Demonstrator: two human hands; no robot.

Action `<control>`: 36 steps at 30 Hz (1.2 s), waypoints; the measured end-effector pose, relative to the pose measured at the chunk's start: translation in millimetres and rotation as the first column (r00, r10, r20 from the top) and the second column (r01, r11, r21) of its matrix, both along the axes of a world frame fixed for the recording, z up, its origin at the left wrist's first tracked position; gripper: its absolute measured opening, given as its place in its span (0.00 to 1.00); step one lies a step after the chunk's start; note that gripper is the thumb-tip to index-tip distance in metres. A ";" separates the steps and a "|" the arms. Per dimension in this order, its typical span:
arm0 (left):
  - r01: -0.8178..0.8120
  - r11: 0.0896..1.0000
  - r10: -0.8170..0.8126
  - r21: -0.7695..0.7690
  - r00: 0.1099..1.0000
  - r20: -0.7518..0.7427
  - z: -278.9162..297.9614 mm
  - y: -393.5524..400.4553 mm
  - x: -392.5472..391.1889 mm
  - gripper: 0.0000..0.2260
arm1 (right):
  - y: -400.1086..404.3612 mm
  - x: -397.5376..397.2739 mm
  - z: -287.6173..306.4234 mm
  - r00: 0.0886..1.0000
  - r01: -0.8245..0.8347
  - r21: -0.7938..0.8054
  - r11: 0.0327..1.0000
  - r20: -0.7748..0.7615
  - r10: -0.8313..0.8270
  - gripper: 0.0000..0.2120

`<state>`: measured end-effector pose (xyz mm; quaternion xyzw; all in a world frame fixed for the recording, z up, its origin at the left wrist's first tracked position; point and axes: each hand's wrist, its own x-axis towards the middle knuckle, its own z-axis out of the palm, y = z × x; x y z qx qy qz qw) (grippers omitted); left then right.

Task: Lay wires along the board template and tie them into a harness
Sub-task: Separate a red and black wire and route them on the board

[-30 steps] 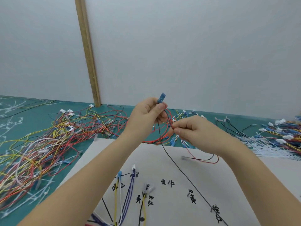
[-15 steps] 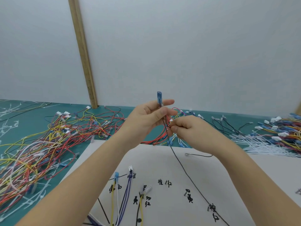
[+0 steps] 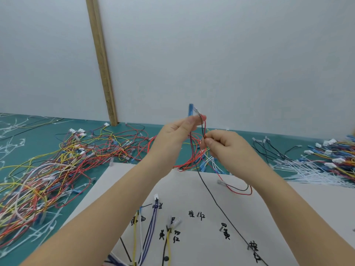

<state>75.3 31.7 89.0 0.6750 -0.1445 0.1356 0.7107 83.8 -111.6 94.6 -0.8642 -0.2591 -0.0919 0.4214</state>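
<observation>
Plain pale wall (image 3: 230, 54), upright wooden strip (image 3: 101, 62), green tabletop (image 3: 28, 135)

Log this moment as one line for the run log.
left hand: pinches wire ends with blue terminal | right hand: pinches red and black wires | board: some wires laid | ties: none seen

Your one view comes from the camera on your head, facing forward and slightly down across the table (image 3: 48, 129) toward the wall (image 3: 230, 54). It sits close: your forearms enter from the bottom edge, and the board (image 3: 201, 189) fills the lower middle. The wide lens bends the table's far edge.
</observation>
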 end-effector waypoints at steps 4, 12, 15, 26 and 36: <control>0.148 0.963 -0.166 -0.223 0.984 -0.066 0.3 -8.7 -3.7 0.11 | 4.1 -7.7 1.1 0.996 -0.015 -0.156 0.988 0.080 0.027 0.17; 0.102 0.706 -0.196 -0.701 0.979 -0.055 21.3 -8.1 -5.8 0.13 | -8.1 -10.1 24.2 0.971 0.053 0.112 0.992 0.226 -0.077 0.02; 0.103 0.642 -0.245 -0.760 0.967 -0.077 24.7 -2.4 -7.3 0.14 | -14.5 -14.9 26.2 0.994 -0.111 0.029 0.993 -0.009 0.112 0.16; 0.069 0.611 -0.194 -0.788 0.979 -0.065 38.2 26.8 -6.1 0.17 | 16.1 -13.1 -25.6 0.864 -0.408 -0.055 0.911 -0.346 0.366 0.15; -0.219 0.922 0.202 -0.319 0.976 -0.086 14.7 51.2 21.4 0.16 | -20.7 12.5 -13.8 0.990 -0.119 -0.195 0.973 -0.092 0.103 0.14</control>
